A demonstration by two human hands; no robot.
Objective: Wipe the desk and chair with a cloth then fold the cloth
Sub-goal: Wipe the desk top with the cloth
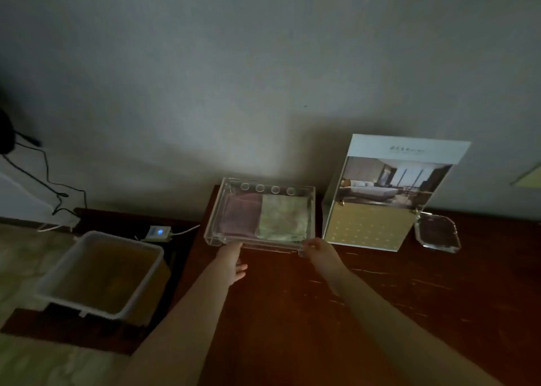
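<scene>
Gripping the near right corner of the clear rectangular acrylic tray (213, 237) with the right hand (317, 249), fingers curled on it. Meeting the near rim with the left hand (232, 261), grasp too dim to tell. Holds, side by side, a folded mauve cloth (241, 214) and a folded pale green cloth (282, 218); sits on the dark wooden surface (292, 312). Probably light, soft, limp cloths, best pinched at a folded edge. Likely a rigid, slick tray.

The fingertips of your left hand (232, 261) are hidden under the front rim of the tray (215, 235). Whether your right hand (317, 249) grips its corner is too dim to tell. The heading of the sign (389, 192) is blurred.
</scene>
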